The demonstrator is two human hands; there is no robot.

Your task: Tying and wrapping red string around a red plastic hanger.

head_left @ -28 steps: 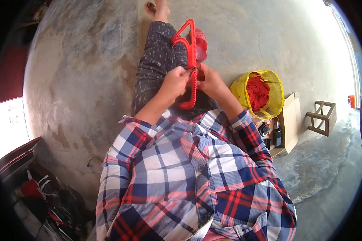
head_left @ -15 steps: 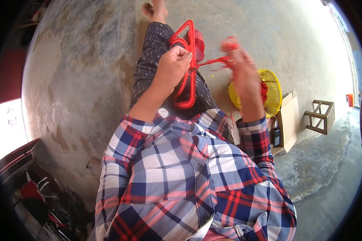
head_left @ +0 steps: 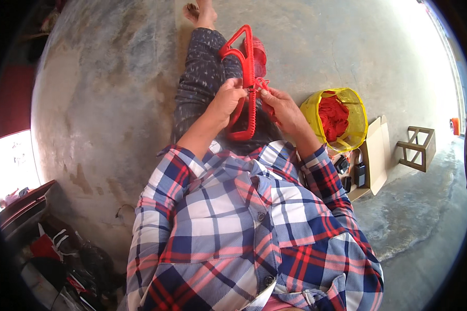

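Note:
A long red frame (head_left: 251, 118) with rounded corners, its bars wrapped in red cord, stands over my lap and legs. My left hand (head_left: 225, 105) is closed on its side, thumb and fingers pinching near the middle of the long bar. Just right of that bar, my right hand (head_left: 286, 110) is closed on loose red cord (head_left: 262, 83), which loops out above the fingers. Both hands are close together, on either side of the bar. Part of the cord is hidden behind the right fingers.
A yellow mesh basket (head_left: 364, 129) filled with red cord (head_left: 333, 115) stands at the right. Beside it lies an open cardboard box (head_left: 380, 153) with black devices. Farther right is a small wooden stool (head_left: 424, 150). A red perforated shoe-like thing (head_left: 259, 58) lies beyond the frame.
My right hand has come down and left to the frame's bar, bringing the cord in from its stretched-out position. My left hand and the frame have hardly moved.

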